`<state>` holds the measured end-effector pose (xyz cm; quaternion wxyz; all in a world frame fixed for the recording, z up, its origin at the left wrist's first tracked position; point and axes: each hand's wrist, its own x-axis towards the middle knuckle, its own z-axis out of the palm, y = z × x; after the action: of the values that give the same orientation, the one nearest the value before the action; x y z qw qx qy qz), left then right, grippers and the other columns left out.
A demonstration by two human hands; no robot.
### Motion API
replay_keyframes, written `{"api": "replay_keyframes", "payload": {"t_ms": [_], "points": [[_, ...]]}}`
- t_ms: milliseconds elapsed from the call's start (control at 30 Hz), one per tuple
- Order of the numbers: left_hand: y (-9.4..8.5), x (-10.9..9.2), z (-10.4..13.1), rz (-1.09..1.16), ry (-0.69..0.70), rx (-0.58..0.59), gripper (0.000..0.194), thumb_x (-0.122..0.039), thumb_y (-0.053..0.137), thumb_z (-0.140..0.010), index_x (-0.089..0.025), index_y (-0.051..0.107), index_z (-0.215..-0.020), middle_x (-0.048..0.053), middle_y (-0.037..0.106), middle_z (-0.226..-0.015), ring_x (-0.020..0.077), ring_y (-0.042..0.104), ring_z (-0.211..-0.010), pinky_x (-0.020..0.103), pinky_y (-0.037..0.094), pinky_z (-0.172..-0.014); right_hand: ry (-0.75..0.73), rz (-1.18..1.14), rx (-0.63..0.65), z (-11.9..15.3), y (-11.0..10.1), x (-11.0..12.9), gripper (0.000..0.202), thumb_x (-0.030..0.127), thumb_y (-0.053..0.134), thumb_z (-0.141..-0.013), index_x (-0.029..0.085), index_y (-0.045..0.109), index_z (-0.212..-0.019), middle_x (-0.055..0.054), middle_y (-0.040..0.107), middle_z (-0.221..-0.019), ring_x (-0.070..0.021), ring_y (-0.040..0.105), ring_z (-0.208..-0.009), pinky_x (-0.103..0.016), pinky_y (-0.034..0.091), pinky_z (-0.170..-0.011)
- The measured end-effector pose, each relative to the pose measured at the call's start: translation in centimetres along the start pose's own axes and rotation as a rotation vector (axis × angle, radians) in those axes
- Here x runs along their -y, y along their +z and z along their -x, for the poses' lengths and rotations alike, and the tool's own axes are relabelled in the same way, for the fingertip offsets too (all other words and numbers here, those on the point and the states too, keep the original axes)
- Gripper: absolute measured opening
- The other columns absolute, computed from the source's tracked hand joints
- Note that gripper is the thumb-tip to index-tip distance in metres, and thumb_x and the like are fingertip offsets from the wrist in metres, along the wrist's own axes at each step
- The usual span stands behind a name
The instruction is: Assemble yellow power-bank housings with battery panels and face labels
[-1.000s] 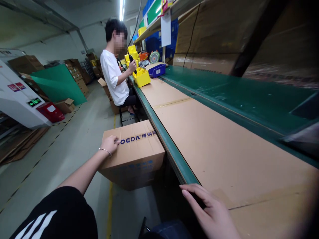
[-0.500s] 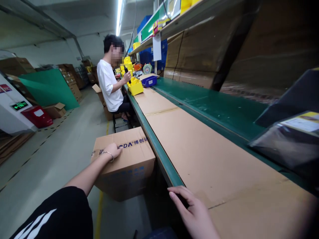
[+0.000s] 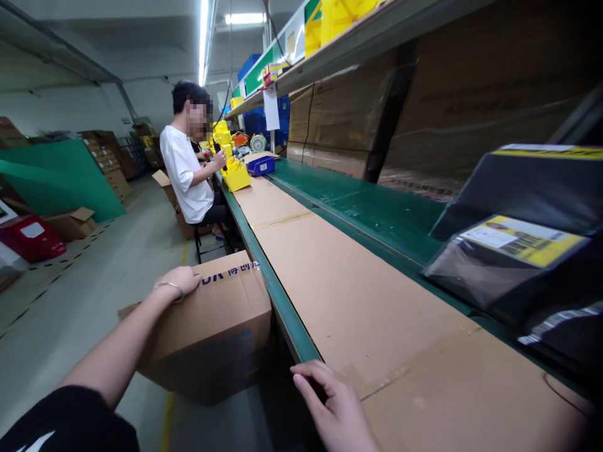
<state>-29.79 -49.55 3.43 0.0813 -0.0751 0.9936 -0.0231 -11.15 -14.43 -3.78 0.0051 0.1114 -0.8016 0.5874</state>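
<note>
My left hand [image 3: 183,280] reaches out to a cardboard box [image 3: 221,311] beside the bench. Its fingers are curled at the printed top of the box and partly hide the lettering; the fingertips do not show clearly. A bracelet [image 3: 170,287] circles that wrist. My right hand [image 3: 325,395] rests at the green edge [image 3: 282,314] of the workbench, next to the cardboard sheet [image 3: 339,295] that covers the bench top. Its fingers are loosely bent, with a gap between thumb and forefinger and nothing seen in them.
A seated person [image 3: 183,169] in a white shirt works farther along the bench, by a yellow bin [image 3: 237,177] and a blue bin [image 3: 261,166]. Plastic-wrapped packages [image 3: 513,242] lie at the right. A shelf [image 3: 339,50] overhangs the bench. A red box [image 3: 32,238] stands on the left floor.
The view has turned somewhat to the right. My left hand and the cardboard box have shifted left in view, and the box top looks more tilted. The right hand stays at the bench edge.
</note>
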Motion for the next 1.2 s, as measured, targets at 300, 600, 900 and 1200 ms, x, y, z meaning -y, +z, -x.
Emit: {"api": "replay_keyframes", "payload": {"t_ms": [300, 600, 900, 1200], "points": [[1.3, -1.8, 11.6, 0.230, 0.218, 0.366, 0.059, -0.075, 0.035, -0.074, -0.023, 0.062, -0.064, -0.001, 0.062, -0.063, 0.0159, 0.056, -0.055, 0.026, 0.033, -0.048, 0.042, -0.062, -0.006, -0.1, 0.0, -0.8, 0.024, 0.042, 0.050, -0.091, 0.023, 0.065, -0.090, -0.003, 0.064, -0.093, -0.0188, 0.060, -0.090, -0.027, 0.046, -0.082], [13.6, -7.4, 14.5, 0.068, 0.135, 0.204, 0.037, -0.056, 0.054, -0.074, -0.021, 0.066, -0.078, 0.016, 0.069, -0.088, 0.0307, 0.063, -0.087, 0.038, 0.042, -0.071, 0.033, -0.041, 0.014, 0.0, 0.0, -1.0, 0.024, 0.041, 0.050, -0.091, 0.023, 0.065, -0.092, -0.003, 0.063, -0.091, -0.0185, 0.059, -0.090, -0.028, 0.044, -0.083], [8.3, -3.6, 8.6, 0.088, 0.114, 0.032, 0.059, -0.072, 0.034, -0.078, -0.022, 0.064, -0.085, 0.007, 0.068, -0.083, 0.0218, 0.063, -0.077, 0.030, 0.044, -0.063, 0.049, -0.050, 0.024, 0.2, -0.1, -1.0, 0.024, 0.042, 0.050, -0.091, 0.024, 0.065, -0.091, -0.003, 0.063, -0.091, -0.0189, 0.059, -0.089, -0.028, 0.045, -0.082], [6.4, -1.6, -2.5, -0.108, 0.201, -0.014, 0.056, -0.044, 0.056, -0.083, -0.022, 0.039, -0.132, 0.012, 0.044, -0.133, 0.0251, 0.052, -0.108, 0.047, 0.044, -0.091, 0.070, -0.069, 0.000, -0.1, -0.2, -0.6, 0.024, 0.042, 0.050, -0.091, 0.024, 0.066, -0.090, -0.003, 0.064, -0.093, -0.0188, 0.060, -0.090, -0.026, 0.046, -0.083]]}}
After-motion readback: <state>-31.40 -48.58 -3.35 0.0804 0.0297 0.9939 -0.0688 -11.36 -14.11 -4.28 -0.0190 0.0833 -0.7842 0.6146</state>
